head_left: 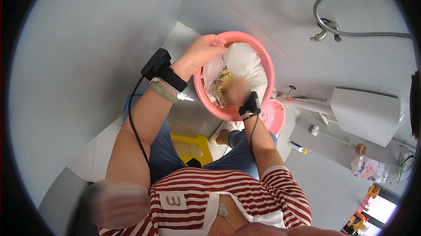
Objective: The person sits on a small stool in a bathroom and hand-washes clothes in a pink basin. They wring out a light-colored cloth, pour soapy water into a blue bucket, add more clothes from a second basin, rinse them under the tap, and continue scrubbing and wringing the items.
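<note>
A round pink basin point(270, 71) stands in front of me. Inside lie a white bulging bundle point(242, 57) and a crinkled clear plastic bag point(213, 66) with yellow-green bits point(223, 77) at it. My left hand point(205, 51) is over the basin's far left rim, its fingers bent together on what looks like the bag's upper edge. Down inside the basin, my right hand point(237, 90) lies beside the yellow-green bits. Blur hides its fingers and anything in them. Both wrists wear black straps with devices.
A smaller pink basin point(275, 115) stands close to the right. Near my legs is a yellow plastic stool point(186, 146). Grey walls close in left and ahead. A tap point(322, 34) with a metal hose and a white cistern point(368, 113) are at the right.
</note>
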`<state>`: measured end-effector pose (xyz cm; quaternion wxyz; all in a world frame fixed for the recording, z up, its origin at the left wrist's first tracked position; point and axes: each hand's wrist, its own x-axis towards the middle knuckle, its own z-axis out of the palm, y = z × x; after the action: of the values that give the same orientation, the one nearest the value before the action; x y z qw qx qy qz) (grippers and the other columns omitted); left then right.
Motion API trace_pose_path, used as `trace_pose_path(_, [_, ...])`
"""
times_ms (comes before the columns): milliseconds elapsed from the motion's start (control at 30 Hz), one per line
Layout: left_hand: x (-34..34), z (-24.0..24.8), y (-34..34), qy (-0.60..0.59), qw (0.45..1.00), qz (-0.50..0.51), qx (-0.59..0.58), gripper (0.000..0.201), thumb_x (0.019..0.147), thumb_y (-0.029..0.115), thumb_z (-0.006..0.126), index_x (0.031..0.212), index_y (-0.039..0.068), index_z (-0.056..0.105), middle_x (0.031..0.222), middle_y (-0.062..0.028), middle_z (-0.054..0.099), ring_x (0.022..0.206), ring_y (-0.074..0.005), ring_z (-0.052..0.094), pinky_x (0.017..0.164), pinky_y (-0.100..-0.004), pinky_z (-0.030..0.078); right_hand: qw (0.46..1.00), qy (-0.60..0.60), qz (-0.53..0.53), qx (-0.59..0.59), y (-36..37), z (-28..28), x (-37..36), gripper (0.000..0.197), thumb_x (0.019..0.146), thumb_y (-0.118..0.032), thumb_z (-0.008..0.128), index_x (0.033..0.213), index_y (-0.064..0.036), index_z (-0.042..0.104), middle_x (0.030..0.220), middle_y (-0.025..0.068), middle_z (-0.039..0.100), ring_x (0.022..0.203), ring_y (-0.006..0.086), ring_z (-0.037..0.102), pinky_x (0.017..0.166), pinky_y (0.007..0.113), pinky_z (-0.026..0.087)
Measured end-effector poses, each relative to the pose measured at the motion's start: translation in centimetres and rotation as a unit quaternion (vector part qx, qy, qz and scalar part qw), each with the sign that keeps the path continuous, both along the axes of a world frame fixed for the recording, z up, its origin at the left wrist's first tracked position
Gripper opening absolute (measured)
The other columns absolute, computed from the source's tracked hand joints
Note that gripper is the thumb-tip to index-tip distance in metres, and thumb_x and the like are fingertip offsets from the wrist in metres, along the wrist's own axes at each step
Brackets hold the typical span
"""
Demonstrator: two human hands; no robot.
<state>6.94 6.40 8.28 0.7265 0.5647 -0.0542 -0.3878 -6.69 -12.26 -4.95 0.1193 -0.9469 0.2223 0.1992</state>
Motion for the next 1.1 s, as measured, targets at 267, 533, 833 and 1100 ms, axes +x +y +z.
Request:
trace_pose_path(267, [-0.5, -0.4, 0.2, 0.025, 1.0, -0.001, -0.017, 0.031, 0.078, 0.015, 0.06, 0.107, 0.003, 0.054, 0.102, -0.0038, 0.055, 0.094, -0.0117, 0.05, 0.077, -0.0249, 0.041, 0.982, 0.108, 0.127, -0.089, 1.1, -2.7, 0.5, 0.036, 0.072, -0.019, 0.057, 0.101, 0.0017, 0.052, 0.111, 0.0236, 0.043, 0.102, 0.0433, 0.045, 0.091, 0.05, 0.034])
trace_pose_path(533, [-4.2, -4.6, -2.8, 0.206, 0.978, -0.028, 0.017, 0.048, 0.08, 0.021, 0.061, 0.121, 0.005, 0.043, 0.114, -0.0104, 0.049, 0.099, -0.0228, 0.05, 0.077, -0.0459, 0.046, 0.946, -0.055, -0.043, 0.318, -2.4, 1.2, 0.0, 0.044, 0.076, -0.015, 0.059, 0.114, 0.0027, 0.049, 0.114, 0.0189, 0.047, 0.102, 0.0343, 0.05, 0.09, 0.04, 0.04])
trace_pose_path(833, [-8.2, -1.4, -7.0, 0.405, 0.902, -0.077, -0.13, 0.061, 0.09, 0.049, 0.039, 0.131, 0.005, 0.032, 0.132, -0.0142, 0.038, 0.121, -0.0343, 0.038, 0.095, -0.0581, 0.032, 0.503, -0.293, -0.203, 0.788, -2.8, 14.9, -5.7, 0.036, 0.082, -0.002, 0.049, 0.117, 0.0021, 0.045, 0.109, 0.0119, 0.055, 0.101, 0.0216, 0.055, 0.09, 0.036, 0.045])
trace_pose_path(1100, [-8.4, -3.6, -7.2, 0.326, 0.929, -0.05, -0.168, 0.033, 0.092, 0.023, 0.041, 0.119, 0.003, 0.047, 0.12, -0.0105, 0.051, 0.11, -0.0226, 0.051, 0.095, -0.0399, 0.04, 0.309, -0.287, -0.246, 0.873, -3.1, 14.8, -7.2, 0.028, 0.086, -0.014, 0.049, 0.111, -0.002, 0.049, 0.11, 0.0113, 0.055, 0.102, 0.0246, 0.055, 0.09, 0.04, 0.044])
